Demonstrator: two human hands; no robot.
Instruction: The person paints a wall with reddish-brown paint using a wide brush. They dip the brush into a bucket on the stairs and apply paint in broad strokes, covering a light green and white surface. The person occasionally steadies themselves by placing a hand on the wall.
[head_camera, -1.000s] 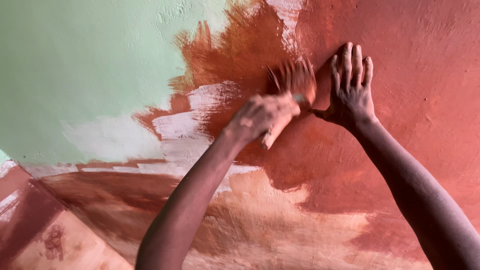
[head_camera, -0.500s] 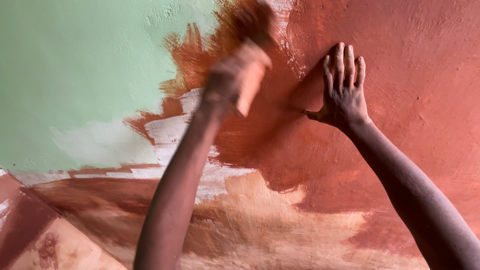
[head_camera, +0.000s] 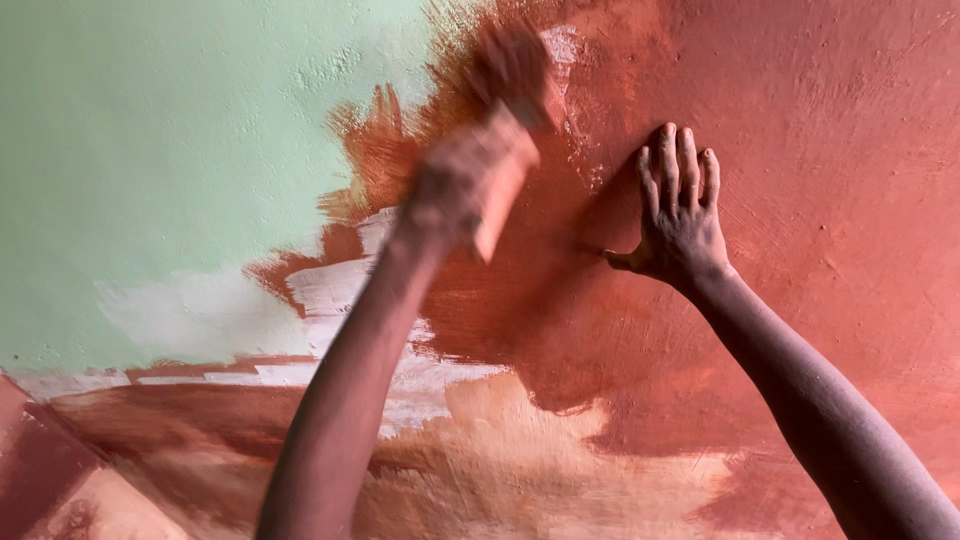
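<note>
My left hand (head_camera: 462, 185) is raised against the wall and grips a paintbrush (head_camera: 512, 75) whose bristles, blurred by motion, press on the reddish-brown paint near the top middle. The brush handle end pokes out below the fist. My right hand (head_camera: 678, 212) lies flat on the painted wall (head_camera: 820, 200), fingers together and pointing up, thumb spread to the left. It holds nothing.
The upper left of the wall is pale green (head_camera: 150, 130). White patches (head_camera: 200, 310) and a tan, thinly covered area (head_camera: 520, 450) lie below the wet red-brown paint. A darker red band (head_camera: 40, 470) runs at the lower left corner.
My left hand swept the brush upward and to the left along the edge of the red-brown paint. My right hand stayed flat on the wall.
</note>
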